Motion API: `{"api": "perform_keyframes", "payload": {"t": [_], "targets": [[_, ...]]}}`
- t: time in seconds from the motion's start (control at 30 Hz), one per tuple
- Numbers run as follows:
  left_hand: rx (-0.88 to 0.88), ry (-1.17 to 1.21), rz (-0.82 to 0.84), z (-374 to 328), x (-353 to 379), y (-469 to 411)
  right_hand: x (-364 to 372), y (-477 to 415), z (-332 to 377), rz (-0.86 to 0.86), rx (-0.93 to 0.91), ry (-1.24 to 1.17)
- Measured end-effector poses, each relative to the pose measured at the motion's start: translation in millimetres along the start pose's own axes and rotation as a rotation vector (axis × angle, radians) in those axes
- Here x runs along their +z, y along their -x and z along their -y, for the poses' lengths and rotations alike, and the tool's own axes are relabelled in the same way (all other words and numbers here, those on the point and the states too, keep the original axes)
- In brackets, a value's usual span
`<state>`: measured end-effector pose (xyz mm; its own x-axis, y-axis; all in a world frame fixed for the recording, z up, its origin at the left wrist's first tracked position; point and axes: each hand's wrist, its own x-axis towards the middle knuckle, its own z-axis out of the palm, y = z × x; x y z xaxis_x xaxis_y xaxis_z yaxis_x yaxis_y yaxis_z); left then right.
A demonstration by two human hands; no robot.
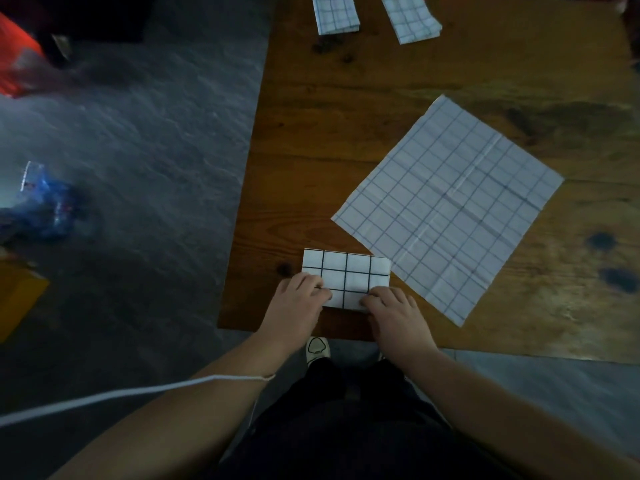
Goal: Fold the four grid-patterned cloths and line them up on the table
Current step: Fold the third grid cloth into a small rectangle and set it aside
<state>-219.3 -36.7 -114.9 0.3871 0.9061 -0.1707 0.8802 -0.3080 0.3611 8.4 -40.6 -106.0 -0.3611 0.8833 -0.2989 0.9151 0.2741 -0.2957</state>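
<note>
Left hand [300,301] and right hand [394,315] pinch the near corners of the folded white grid-patterned cloth [348,273]; its long axis lies crosswise.

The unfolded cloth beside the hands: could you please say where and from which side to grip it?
Probably pinch the unfolded cloth at its two nearest corners, coming from the person's side: it lies flat and skewed, so only edges and corners offer a hold.

Wooden table [346,133], far-left folded cloth [335,13], far-right folded cloth [412,19] beside it, spread cloth [450,209] mid-table, near folded cloth [349,271]
</note>
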Motion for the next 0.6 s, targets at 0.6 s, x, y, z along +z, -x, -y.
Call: {"api": "perform_keyframes", "payload": {"t": [0.6], "targets": [[0.142, -0.146, 0.08, 5.9, 23.4, 16.5, 19.0, 8.8, 27.5, 0.107, -0.195, 0.19]]}}
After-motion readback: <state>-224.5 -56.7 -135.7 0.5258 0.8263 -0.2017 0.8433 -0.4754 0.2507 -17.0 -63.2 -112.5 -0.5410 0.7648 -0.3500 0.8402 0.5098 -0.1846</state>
